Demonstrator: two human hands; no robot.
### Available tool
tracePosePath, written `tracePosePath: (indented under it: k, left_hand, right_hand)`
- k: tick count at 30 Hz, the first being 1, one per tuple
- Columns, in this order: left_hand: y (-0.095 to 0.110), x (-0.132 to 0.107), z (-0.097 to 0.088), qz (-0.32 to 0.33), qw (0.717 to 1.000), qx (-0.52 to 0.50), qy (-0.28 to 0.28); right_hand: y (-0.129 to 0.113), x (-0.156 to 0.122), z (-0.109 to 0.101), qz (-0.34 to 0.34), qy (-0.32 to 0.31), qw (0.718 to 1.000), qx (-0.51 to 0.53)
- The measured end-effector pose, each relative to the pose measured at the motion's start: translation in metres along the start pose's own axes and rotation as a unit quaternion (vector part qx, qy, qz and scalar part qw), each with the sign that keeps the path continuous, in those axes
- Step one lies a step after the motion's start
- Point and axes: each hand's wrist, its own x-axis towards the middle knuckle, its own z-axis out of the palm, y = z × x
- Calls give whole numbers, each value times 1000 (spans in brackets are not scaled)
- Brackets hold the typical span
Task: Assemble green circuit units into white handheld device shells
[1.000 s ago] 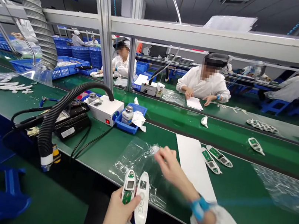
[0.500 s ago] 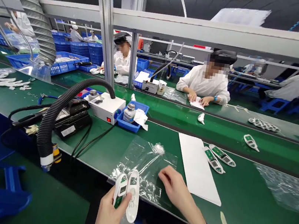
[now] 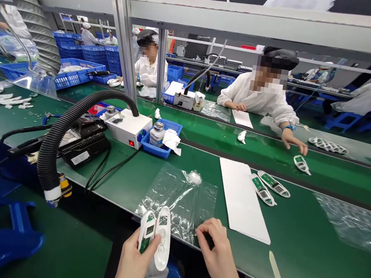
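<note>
My left hand (image 3: pixel 135 258) is closed around two halves of a white handheld device casing. One half (image 3: pixel 147 230) carries a green circuit board and a small grey screen; beside it stands the white cover half (image 3: pixel 162 242), with round openings along its inside. Under my thumb, part of both is hidden. My right hand (image 3: pixel 216 246) is at the lower right edge of a clear plastic sheet (image 3: pixel 163 191). Its fingers are curled and the thumb and index tips are pressed together; whatever is between them is too small to name. Small clear pieces (image 3: pixel 195 177) sit on the sheet.
Two device halves with boards (image 3: pixel 263 190) lie beside a white paper sheet (image 3: pixel 244 199). A black fume hose (image 3: pixel 53 138), white box (image 3: pixel 127 128) and blue tray with a bottle (image 3: pixel 156 151) occupy the left. Across the green belt, a co-worker's hand (image 3: pixel 295 141) reaches toward another device half (image 3: pixel 302 164).
My right hand has moved slightly down and closer to the bench edge. My left hand keeps its grip on both halves. The co-worker's hand has stretched out over the belt. The camera view has shifted.
</note>
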Motion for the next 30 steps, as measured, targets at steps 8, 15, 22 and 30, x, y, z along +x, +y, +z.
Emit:
tracePosePath:
  k: [8, 15, 22, 30]
  left_hand:
    - [5, -5, 9, -43, 998, -13, -42]
    - [-2, -8, 26, -53, 996, -29, -72]
    - [-2, -9, 28, -60, 995, -17, -74]
    - [-2, -9, 29, -69, 996, -22, -61]
  right_hand:
    - [-33, 11, -23, 66, -11, 989, 133]
    - [-45, 24, -11, 63, -70, 989, 114]
    - [-40, 22, -5, 66, -70, 993, 70]
    - [-41, 16, 0, 151, -63, 966, 200]
